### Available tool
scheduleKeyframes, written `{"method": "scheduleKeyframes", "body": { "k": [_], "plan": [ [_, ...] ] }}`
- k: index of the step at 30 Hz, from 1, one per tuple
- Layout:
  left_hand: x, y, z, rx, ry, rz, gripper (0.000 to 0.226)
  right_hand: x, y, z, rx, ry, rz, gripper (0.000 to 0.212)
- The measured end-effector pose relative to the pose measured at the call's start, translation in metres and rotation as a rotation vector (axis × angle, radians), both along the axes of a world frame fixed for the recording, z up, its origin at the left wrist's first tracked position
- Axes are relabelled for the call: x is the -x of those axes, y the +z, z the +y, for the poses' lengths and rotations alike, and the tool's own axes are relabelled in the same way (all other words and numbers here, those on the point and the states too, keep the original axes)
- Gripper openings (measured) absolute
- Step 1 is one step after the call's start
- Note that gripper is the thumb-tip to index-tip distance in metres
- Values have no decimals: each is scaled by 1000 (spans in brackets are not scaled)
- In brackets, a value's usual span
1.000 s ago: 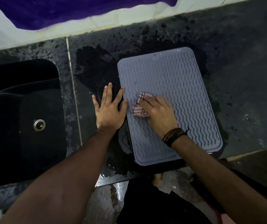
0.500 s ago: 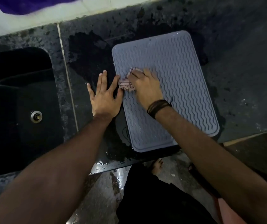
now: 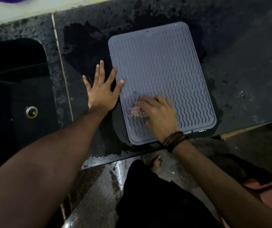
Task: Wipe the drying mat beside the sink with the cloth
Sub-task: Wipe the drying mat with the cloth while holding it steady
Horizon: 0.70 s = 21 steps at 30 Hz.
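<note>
A grey drying mat (image 3: 161, 66) with wavy ribs lies on the dark stone counter, to the right of the sink. A small checked pink cloth (image 3: 136, 111), bunched up, sits on the mat's near-left part. My right hand (image 3: 160, 116), blurred with motion, lies over the cloth with its fingers curled round it, and hides most of it. Flat on the counter beside the mat's left edge is my left hand (image 3: 101, 92), fingers spread. Its thumb and index fingertip touch the mat's rim.
The black sink (image 3: 13, 96) with a metal drain (image 3: 31, 112) is at the left. The counter (image 3: 247, 71) is wet, with a dark puddle (image 3: 85, 46) behind my left hand. The mat's near end reaches the counter's front edge. A bare foot (image 3: 156, 162) shows on the floor below.
My right hand has slid the cloth back from the mat's left edge toward the near end. The left hand stays planted beside the mat.
</note>
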<state>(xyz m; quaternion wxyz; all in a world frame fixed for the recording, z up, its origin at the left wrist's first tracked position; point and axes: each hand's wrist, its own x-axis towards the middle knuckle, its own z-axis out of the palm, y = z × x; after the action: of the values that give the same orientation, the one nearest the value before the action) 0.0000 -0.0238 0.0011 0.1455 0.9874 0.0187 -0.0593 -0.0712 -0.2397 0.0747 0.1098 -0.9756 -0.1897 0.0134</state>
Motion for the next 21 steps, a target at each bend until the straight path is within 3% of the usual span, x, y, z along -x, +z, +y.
{"method": "scheduleKeyframes", "body": {
  "k": [4,8,18,21],
  "plan": [
    [3,1,1,-26,-141,-24,56,-30,-3,16,71,10,48,50],
    [0,0,0,-38,-133,-9,54,-31,-11,18,89,26,84,53],
    [0,-3,1,-18,-104,-15,58,62,-13,-27,77,80,128,65],
    [0,-5,2,-20,-107,-31,60,55,-9,-23,-26,55,72,55]
  ]
}}
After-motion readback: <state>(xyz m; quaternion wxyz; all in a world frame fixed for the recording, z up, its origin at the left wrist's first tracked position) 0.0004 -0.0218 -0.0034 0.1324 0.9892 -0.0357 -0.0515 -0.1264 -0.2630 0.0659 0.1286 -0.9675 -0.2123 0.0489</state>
